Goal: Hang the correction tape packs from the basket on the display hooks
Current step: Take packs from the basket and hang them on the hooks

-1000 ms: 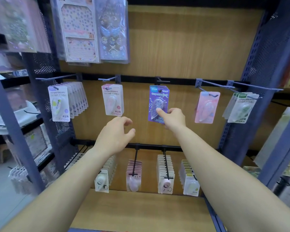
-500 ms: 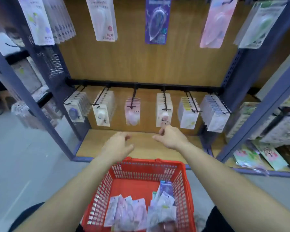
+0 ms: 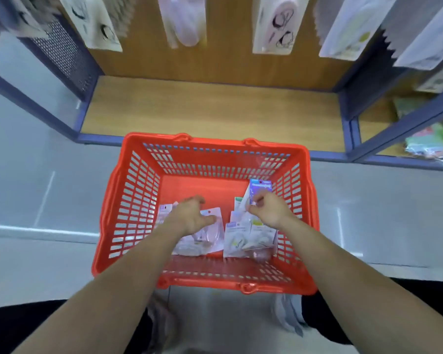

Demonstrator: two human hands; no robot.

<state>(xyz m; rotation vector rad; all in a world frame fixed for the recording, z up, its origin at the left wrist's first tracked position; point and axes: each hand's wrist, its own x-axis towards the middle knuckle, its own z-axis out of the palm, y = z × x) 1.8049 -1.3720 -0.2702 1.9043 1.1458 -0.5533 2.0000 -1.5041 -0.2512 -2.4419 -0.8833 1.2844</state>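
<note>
My right grip [image 3: 269, 212] pinches a pack [image 3: 245, 201] among the correction tape packs [image 3: 237, 238] in the basket [image 3: 215, 143], lower centre. My left grip [image 3: 189, 215] hovers loosely open. Risk: overlapping packs may lift together, then drop.

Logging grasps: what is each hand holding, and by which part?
Right hand seems to pinch the purple-topped pack by its left edge; left hand holds nothing.

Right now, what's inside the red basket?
Correction tape packs: pale pink pile left, white packs and a tilted purple pack right, bare basket floor beyond. The left hand and right hand hide what lies under them; the count is unclear.
</note>
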